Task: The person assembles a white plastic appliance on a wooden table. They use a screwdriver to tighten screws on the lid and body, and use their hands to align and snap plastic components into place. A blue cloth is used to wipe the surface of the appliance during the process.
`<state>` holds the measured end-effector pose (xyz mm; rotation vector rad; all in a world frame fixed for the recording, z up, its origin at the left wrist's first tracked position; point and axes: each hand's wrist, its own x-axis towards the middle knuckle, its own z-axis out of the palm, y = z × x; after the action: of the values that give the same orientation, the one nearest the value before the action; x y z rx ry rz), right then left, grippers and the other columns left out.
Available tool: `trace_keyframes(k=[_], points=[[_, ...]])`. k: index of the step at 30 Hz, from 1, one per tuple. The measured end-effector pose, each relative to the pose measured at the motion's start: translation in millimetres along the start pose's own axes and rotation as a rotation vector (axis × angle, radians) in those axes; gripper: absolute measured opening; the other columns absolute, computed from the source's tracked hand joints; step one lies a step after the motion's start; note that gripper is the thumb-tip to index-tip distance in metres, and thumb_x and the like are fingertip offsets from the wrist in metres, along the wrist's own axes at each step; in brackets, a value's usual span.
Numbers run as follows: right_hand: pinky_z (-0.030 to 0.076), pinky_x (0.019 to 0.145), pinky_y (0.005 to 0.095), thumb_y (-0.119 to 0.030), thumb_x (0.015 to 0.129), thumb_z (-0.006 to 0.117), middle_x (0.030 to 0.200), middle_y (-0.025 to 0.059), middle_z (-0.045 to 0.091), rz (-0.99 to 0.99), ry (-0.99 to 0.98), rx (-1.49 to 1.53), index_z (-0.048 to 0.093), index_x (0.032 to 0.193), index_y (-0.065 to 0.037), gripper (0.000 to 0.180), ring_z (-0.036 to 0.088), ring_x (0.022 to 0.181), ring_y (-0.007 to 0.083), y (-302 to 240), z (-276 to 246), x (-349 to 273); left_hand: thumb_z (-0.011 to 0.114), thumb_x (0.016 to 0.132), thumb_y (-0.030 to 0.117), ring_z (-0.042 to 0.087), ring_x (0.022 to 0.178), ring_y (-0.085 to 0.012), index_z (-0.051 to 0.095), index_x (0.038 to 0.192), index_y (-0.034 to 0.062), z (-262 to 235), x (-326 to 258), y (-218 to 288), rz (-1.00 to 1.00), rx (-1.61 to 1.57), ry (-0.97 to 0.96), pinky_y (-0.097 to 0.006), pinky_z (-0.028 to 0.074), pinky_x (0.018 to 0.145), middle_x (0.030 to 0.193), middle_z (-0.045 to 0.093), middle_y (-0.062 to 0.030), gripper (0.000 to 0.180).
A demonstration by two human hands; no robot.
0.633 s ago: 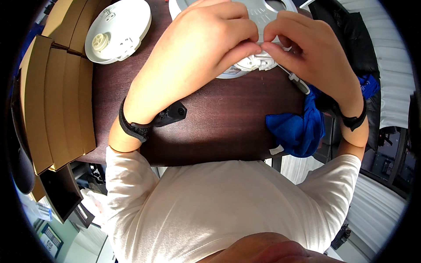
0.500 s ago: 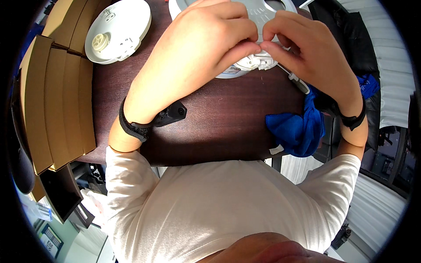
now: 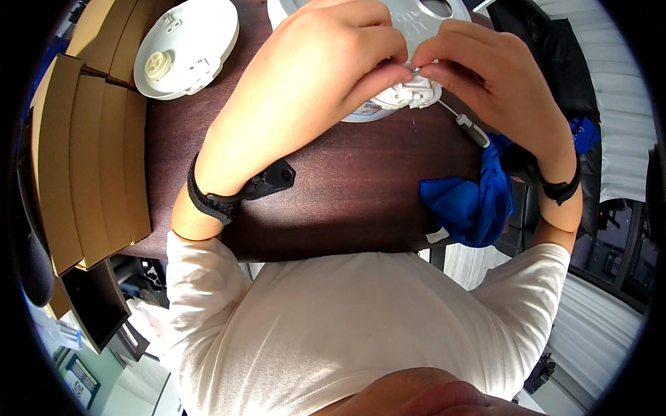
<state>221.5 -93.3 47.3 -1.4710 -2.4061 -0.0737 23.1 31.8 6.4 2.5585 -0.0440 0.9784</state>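
At the far middle of the table, my left hand and my right hand meet over a small white plastic part, fingers closed. My left thumb and fingers pinch at its upper side. Between my right thumb and forefinger is something tiny and shiny, too small to name. The white part rests over the edge of a larger light-grey plastic housing, partly hidden behind my hands. Just right of the white part lies a screwdriver with a grey and white handle, its thin shaft towards the part.
A white round plastic cover with a cream knob-like piece lies far left. Cardboard boxes line the table's left side. A blue cloth lies at the near right edge. A black seat stands beyond the right side.
My right fingers have shifted slightly up and straightened, uncovering more of the white part and a tiny shiny piece at the fingertips. My left hand stays nearly still.
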Motion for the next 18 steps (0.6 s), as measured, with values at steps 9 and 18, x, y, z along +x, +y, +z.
trace_keyframes(k=[9,18], points=[[0.053,0.064,0.0300,-0.026,0.095,0.064,0.089,0.0048,0.064,0.034,-0.077,-0.307,0.064,0.093,-0.008,0.018,0.067,0.071,0.0218,-15,-1,8,0.079,0.081,0.014,0.061,0.079,-0.0255,0.070,0.089,0.0024,3,0,-1,0.005,0.000,0.031,-0.035,0.050,0.068,0.085,0.064,-0.0071,0.017],[0.045,0.053,0.0274,-0.029,0.097,0.057,0.074,0.0006,0.050,-0.026,-0.415,-0.493,0.062,0.080,-0.016,0.023,0.056,0.077,0.0119,-22,-19,27,0.079,0.081,0.015,0.061,0.080,-0.0253,0.070,0.088,0.0023,-1,0,-2,-0.003,-0.003,-0.009,-0.035,0.050,0.069,0.085,0.064,-0.0076,0.017]])
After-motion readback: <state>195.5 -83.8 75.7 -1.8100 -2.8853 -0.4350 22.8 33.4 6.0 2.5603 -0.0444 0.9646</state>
